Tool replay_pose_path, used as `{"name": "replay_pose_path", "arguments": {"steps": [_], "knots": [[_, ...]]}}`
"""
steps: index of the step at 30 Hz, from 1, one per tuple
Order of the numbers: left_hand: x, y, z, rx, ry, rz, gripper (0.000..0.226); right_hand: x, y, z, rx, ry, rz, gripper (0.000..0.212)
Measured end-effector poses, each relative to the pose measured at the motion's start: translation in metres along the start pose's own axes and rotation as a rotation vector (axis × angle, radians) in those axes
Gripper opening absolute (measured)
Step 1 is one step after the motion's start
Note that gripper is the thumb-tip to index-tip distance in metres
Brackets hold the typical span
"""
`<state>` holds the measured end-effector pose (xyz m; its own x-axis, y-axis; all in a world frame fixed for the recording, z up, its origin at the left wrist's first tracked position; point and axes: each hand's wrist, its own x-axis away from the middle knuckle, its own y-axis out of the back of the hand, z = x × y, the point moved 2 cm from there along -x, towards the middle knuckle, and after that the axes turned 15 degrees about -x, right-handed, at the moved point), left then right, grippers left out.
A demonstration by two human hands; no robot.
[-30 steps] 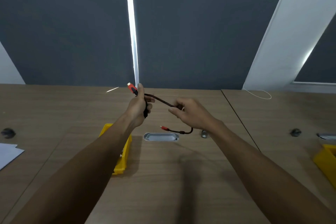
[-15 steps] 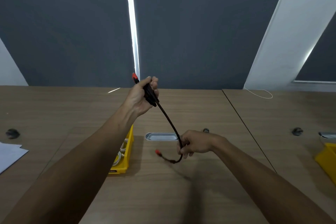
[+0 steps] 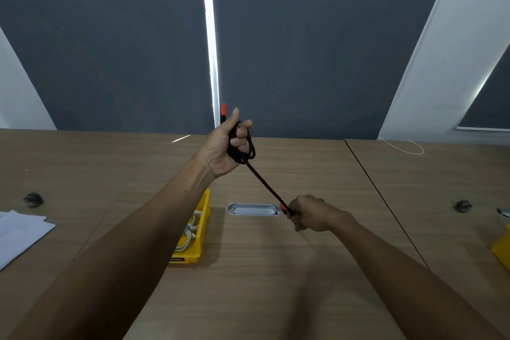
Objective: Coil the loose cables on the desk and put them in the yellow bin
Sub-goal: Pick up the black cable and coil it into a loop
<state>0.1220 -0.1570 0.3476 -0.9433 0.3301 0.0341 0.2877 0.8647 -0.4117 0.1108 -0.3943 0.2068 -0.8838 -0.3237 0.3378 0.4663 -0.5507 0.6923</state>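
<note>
Black braided cable (image 3: 266, 186), red-tipped; coiled in left hand (image 3: 225, 146); right hand (image 3: 309, 214) pulls it taut.

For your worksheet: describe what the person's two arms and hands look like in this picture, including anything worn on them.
Both arms are bare from hand to the frame's edge: no sleeves, gloves, watch, bracelets or rings visible. The left hand and right hand show no markings. Five digits show on the left; the right's fingers are partly hidden.
</note>
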Motion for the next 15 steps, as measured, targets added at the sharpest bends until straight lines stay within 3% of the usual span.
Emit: {"name": "replay_pose_path", "arguments": {"steps": [3, 8, 12, 15], "knots": [[0.002, 0.000, 0.002, -0.115, 0.028, 0.128, 0.045, -0.004, 0.003, -0.008, -0.022, 0.007, -0.070, 0.018], [0.006, -0.002, 0.012, -0.545, 0.125, 0.264, 0.043, -0.005, 0.023, 0.000, -0.144, 0.042, -0.297, 0.021], [0.007, 0.002, 0.038, -0.919, 0.216, 0.179, 0.046, -0.001, 0.047, 0.019, -0.241, 0.122, -0.482, 0.031], [0.003, 0.010, 0.057, -1.014, 0.225, 0.055, 0.054, 0.010, 0.054, 0.041, -0.378, 0.180, -0.409, 0.030]]}}
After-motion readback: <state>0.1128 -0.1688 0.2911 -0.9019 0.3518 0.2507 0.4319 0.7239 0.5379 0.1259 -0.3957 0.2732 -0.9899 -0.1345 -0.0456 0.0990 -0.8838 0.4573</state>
